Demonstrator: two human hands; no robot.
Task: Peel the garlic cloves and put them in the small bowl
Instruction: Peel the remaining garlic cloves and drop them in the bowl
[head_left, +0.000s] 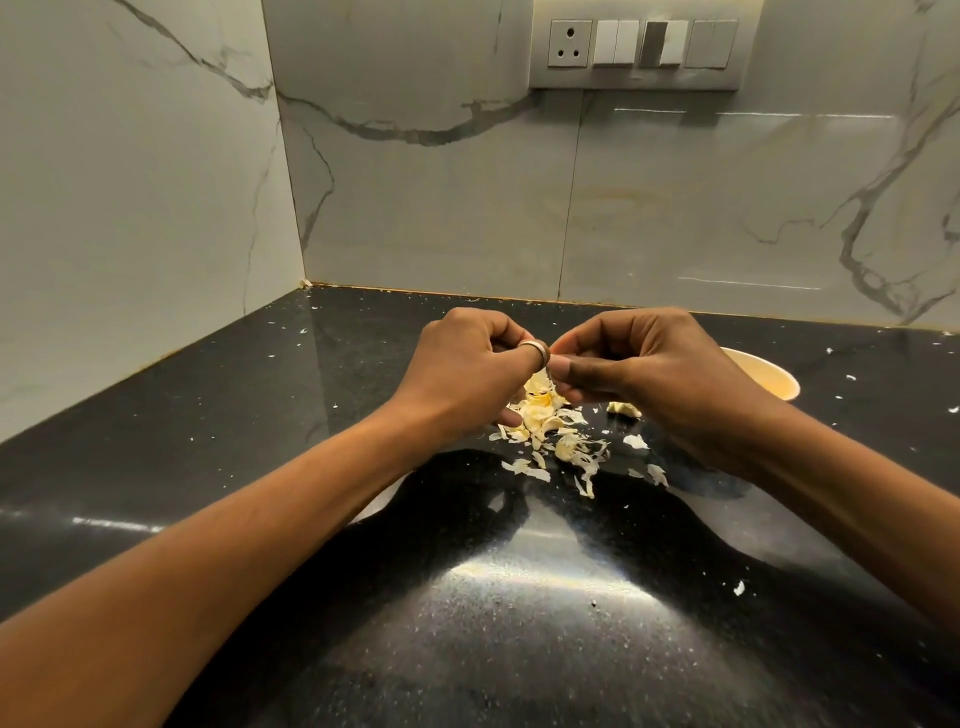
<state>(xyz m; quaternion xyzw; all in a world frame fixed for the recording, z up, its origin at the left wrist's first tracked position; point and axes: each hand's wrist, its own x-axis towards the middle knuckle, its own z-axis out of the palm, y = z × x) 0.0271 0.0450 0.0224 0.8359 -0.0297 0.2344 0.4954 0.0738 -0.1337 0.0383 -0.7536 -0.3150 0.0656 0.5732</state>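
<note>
No text, label, brand, number or sign could be read. None was made out on the grey wall-mounted switch and socket panel (636, 47), nor on the pale yellow round small bowl (779, 387).

One wide-angle camera sits on the person's head, looking forward and down across the black countertop (493, 623) toward the marble wall (675, 208) at 12 o'clock. It is close in: the left forearm (234, 545) enters from 8 o'clock and the right forearm (857, 493) from 4 o'clock. The left hand (467, 369) and right hand (649, 374) meet at centre. The switch panel (641, 47) lies at 1 o'clock.
</note>
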